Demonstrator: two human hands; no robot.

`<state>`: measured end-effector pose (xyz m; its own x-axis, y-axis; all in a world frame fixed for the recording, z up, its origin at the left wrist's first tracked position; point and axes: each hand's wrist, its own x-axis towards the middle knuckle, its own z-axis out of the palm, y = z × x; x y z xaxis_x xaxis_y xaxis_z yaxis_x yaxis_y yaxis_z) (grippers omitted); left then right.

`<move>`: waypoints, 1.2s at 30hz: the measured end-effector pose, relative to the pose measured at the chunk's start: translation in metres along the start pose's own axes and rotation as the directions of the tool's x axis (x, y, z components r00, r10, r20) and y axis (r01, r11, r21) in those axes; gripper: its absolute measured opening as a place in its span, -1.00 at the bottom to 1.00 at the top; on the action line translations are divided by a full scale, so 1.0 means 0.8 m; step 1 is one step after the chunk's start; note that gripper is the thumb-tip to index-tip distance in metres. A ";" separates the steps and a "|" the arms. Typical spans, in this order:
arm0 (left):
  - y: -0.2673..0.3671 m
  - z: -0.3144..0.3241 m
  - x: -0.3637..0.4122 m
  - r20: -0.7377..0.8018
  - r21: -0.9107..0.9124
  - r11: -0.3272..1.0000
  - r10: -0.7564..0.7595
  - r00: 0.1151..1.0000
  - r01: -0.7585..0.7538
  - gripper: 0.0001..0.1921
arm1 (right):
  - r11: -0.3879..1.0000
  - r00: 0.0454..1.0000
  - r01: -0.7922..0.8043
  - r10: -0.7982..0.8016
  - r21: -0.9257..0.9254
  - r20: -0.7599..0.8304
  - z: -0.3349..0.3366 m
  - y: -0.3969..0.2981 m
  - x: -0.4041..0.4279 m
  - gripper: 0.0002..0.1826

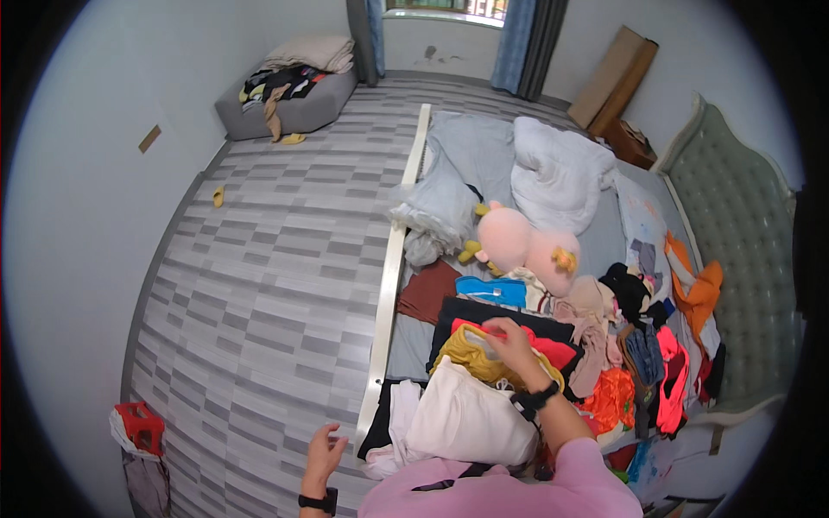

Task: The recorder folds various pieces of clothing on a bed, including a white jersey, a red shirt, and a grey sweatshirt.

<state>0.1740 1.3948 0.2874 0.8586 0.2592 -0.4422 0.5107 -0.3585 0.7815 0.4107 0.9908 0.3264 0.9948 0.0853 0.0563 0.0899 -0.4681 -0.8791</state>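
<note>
My right hand (511,343) reaches over a mustard-yellow garment (467,353) on the bed, its fingers at the garment's upper edge; whether they grip the cloth is unclear. Beneath and behind lie a red garment (547,346) and a black one (511,315). A white folded garment (463,414) rests nearest my body. My left hand (327,449) hangs over the floor beside the bed frame, fingers apart and holding nothing. Farther up are a blue folded cloth (491,291), a brown-red cloth (428,291) and a pink plush toy (505,239).
Mixed clothes, among them an orange-red garment (610,396) and blue jeans (644,355), lie towards the tufted headboard (732,259). A white quilt (557,175) lies at the far end. The white bed rail (388,285) borders the floor. A red plastic stool (141,427) stands by the left wall.
</note>
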 end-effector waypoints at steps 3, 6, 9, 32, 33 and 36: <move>0.024 0.022 0.008 0.106 0.084 0.977 0.188 0.976 -0.197 -0.58 | 0.989 0.999 -0.010 0.003 -0.147 -0.051 -0.056 -0.019 -0.103 -0.77; 0.059 0.053 -0.002 0.187 0.143 0.921 0.333 0.924 -0.361 -0.60 | 0.956 0.995 -0.067 0.044 -0.287 -0.089 -0.091 -0.004 -0.215 -0.75; 0.091 0.096 -0.033 0.269 0.151 0.862 0.435 0.859 -0.484 -0.59 | 0.977 0.974 -0.049 0.000 -0.209 -0.228 -0.111 0.013 -0.330 -0.76; 0.190 0.618 -0.498 0.928 -0.027 0.368 0.354 0.113 -0.929 -0.62 | 0.611 0.581 -0.785 0.674 -0.097 -0.455 -0.329 0.152 -1.096 -0.57; 0.195 0.642 -0.505 0.930 -0.031 0.370 0.351 0.109 -0.929 -0.62 | 0.626 0.580 -0.776 0.657 -0.082 -0.482 -0.338 0.160 -1.101 -0.57; 0.204 0.721 -0.510 0.934 -0.108 0.215 0.355 -0.025 -0.971 -0.59 | 0.653 0.577 -0.757 0.681 0.016 -0.450 -0.380 0.199 -1.102 -0.58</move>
<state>-0.0675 0.7129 0.3417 0.2010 -0.9719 -0.1225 -0.7284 -0.2319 0.6447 -0.4371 0.5738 0.2808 0.6575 -0.6652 -0.3537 -0.6956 -0.3556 -0.6242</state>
